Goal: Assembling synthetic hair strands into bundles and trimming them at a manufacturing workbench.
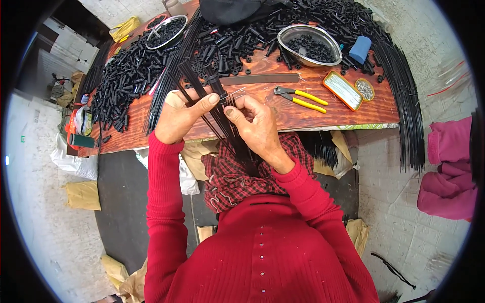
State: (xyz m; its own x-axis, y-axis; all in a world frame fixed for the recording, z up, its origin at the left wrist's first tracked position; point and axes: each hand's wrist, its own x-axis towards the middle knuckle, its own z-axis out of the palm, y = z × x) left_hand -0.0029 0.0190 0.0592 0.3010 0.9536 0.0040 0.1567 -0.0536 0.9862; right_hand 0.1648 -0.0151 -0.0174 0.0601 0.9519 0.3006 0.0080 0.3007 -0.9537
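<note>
Both hands meet over the table's near edge, around a bundle of long thin black rods (pixel 233 136) that slants down into my lap. Thumb and fingers of my left hand (pixel 183 112) close round the upper part of the bundle, beside a black cylindrical piece (pixel 216 85). On the bundle's other side, my right hand (pixel 256 122) pinches at the rods with its thumb and bent fingers. Thin pale wire ends stick out above the right fingers. A red-and-black checked cloth (pixel 227 187) covers my lap under the rods.
Black tubular parts (pixel 129 86) heap over the wooden table (pixel 323 118). A steel bowl (pixel 309 31) holds small black rings. Yellow-handled pliers (pixel 302 99), an orange-rimmed tin (pixel 343 90), a round tin (pixel 365 90), a blue block (pixel 360 49) and a brown strip (pixel 260 79) lie around. Long black rods (pixel 406 111) overhang the right edge.
</note>
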